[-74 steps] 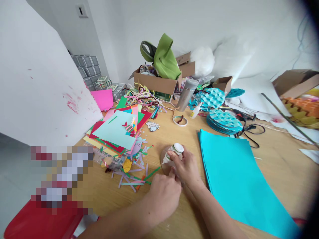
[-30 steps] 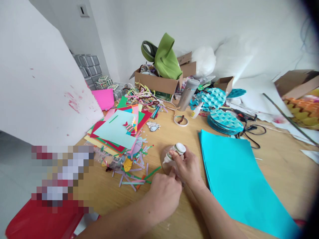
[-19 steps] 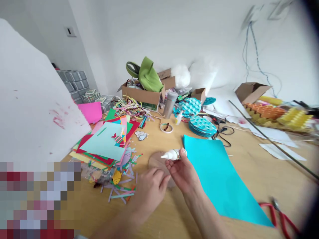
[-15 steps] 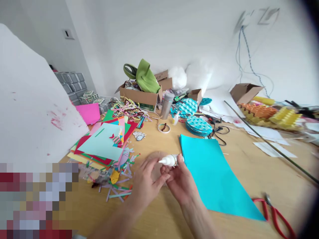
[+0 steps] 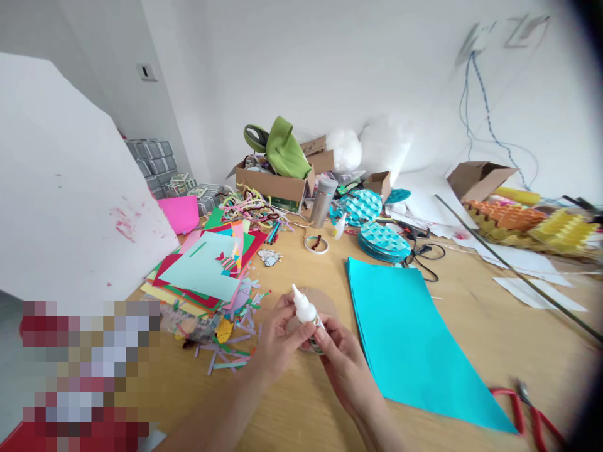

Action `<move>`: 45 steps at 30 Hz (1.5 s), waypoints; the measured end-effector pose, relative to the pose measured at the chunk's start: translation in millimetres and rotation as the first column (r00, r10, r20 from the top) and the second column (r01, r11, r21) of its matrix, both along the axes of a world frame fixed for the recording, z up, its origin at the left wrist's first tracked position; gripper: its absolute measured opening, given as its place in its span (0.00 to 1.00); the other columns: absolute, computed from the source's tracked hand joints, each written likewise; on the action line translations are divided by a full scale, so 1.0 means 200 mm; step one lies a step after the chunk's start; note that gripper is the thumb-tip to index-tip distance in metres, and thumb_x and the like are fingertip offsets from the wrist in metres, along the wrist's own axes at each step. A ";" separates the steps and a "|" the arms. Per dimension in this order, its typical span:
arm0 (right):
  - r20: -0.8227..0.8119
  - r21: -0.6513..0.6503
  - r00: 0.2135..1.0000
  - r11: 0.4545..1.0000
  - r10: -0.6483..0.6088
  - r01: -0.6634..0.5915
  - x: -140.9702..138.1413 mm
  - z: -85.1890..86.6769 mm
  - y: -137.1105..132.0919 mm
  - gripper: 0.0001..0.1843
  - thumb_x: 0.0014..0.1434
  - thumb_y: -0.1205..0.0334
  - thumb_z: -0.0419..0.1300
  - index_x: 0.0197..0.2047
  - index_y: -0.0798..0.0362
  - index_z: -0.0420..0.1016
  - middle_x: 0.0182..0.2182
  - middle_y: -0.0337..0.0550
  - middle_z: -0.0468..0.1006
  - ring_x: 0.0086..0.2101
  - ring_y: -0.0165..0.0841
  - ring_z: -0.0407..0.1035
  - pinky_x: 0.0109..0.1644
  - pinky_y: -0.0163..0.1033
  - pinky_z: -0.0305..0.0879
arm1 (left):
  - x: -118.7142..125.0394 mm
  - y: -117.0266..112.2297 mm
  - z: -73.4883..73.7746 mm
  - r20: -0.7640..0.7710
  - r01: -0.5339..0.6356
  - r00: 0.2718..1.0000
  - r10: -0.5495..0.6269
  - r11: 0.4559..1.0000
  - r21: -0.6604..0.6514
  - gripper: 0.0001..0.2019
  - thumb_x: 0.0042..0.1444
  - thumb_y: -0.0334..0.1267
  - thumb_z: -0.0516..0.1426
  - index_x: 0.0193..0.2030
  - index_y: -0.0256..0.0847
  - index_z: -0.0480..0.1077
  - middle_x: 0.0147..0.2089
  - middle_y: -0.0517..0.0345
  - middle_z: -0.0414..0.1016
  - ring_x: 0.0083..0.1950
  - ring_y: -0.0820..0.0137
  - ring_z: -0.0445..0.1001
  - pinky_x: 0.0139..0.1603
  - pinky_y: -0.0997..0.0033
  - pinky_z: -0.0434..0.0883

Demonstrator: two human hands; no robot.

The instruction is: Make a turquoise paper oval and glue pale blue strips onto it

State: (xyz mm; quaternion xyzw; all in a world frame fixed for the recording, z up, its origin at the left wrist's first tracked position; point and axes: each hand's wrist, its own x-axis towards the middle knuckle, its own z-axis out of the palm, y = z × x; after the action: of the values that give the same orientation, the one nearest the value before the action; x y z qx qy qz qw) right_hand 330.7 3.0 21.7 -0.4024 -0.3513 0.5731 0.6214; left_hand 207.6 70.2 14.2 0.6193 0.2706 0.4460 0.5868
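Observation:
Between my two hands is a small white glue bottle (image 5: 306, 311) with a pointed nozzle, tilted up and to the left. My left hand (image 5: 277, 339) pinches it from the left side, thumb across its front. From the right, my right hand (image 5: 343, 358) closes around the lower part, its thumb on the label. Beneath the bottle a round brown cardboard piece (image 5: 325, 301) lies on the table, partly covered by my hands. Turquoise sheets (image 5: 414, 333) lie just right of my right hand.
Coloured paper (image 5: 202, 263) and cut strips (image 5: 230, 355) lie at the left. Red-handled pliers (image 5: 527, 405) rest at the right front. Behind are a white ring (image 5: 316, 245), a second glue bottle (image 5: 339, 226), a grey flask (image 5: 323, 202) and turquoise discs (image 5: 384, 242). A thin rod (image 5: 513, 267) crosses the right side.
The bottle has turned from nearly level to nozzle-up. My left hand, loosely beside it before, now grips it together with my right. The view has shifted slightly left.

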 end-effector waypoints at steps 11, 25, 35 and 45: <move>-0.057 0.082 0.996 0.995 0.066 -0.062 0.00 -0.09 0.03 0.19 0.57 0.49 0.65 0.51 0.45 0.79 0.50 0.46 0.77 0.52 0.42 0.68 0.59 0.48 0.59 | -0.02 0.00 -0.03 -0.006 0.068 0.998 -0.067 0.997 0.044 0.17 0.56 0.47 0.63 0.49 0.42 0.72 0.47 0.50 0.72 0.55 0.59 0.70 0.58 0.61 0.65; -0.129 0.048 0.985 0.992 -0.113 0.120 -0.05 -0.04 -0.03 0.17 0.53 0.49 0.69 0.38 0.54 0.75 0.26 0.37 0.73 0.24 0.25 0.62 0.30 0.31 0.61 | 0.00 0.00 -0.08 0.197 0.293 0.948 -0.248 0.924 -0.245 0.21 0.55 0.53 0.63 0.50 0.42 0.70 0.38 0.55 0.74 0.27 0.72 0.71 0.23 0.74 0.71; 0.291 -0.103 0.942 0.973 -0.170 0.207 0.15 0.06 -0.15 0.22 0.49 0.47 0.68 0.45 0.46 0.77 0.29 0.38 0.77 0.29 0.34 0.69 0.36 0.39 0.65 | -0.01 0.01 -0.04 0.222 0.069 0.975 0.010 0.936 -0.345 0.17 0.49 0.46 0.68 0.42 0.44 0.71 0.43 0.56 0.79 0.46 0.62 0.78 0.49 0.60 0.73; 0.915 -0.228 0.053 0.403 0.400 0.886 1.25 -0.08 -0.70 0.18 0.61 0.51 0.52 0.34 0.58 0.74 0.34 0.64 0.79 0.37 0.51 0.75 0.36 0.48 0.66 | 0.00 -0.05 0.02 0.132 0.055 0.991 -0.015 0.951 -0.303 0.20 0.50 0.49 0.67 0.46 0.42 0.72 0.36 0.56 0.76 0.40 0.63 0.77 0.45 0.63 0.72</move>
State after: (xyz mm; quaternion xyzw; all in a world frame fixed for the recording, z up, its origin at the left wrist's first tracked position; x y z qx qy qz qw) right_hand 580.3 -137.0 5.8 -0.9737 -0.2126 0.0743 0.0336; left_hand 207.5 60.2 17.8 0.4957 0.2871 0.4272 0.6995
